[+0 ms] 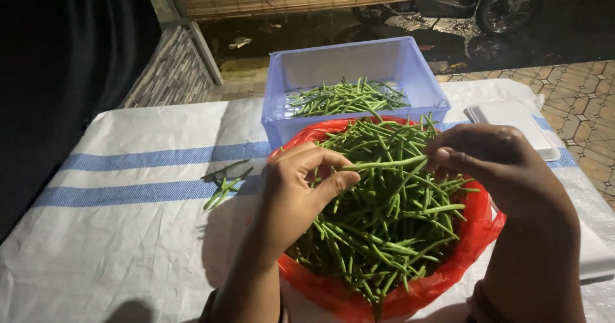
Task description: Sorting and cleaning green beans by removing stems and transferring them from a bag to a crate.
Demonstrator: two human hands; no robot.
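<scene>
Seen from above, 2 bare hands work over a heap of long green beans (384,233) piled in a red plastic bag (477,233) at the near edge of a tabletop (128,233) covered with a white woven sheet with 2 blue stripes. A single green bean (384,164) is stretched level between the hands, just above the heap. The left hand (298,195) pinches 1 end between thumb and forefinger in a narrow grip; the right hand (496,163) closes its fingertips on the other end, also a tight grip on the bean. Directly behind the red bag and touching it stands a pale blue plastic crate (416,73) with a thinner layer of green beans lying in its bottom. To the left of the bag, a few loose bean pieces (223,185) lie on the sheet across a blue stripe. To the right of the bag, behind the right hand, sits a white flat lid-like tray (512,118). Beyond the crate is dark wet ground and a motorbike wheel (509,3).
</scene>
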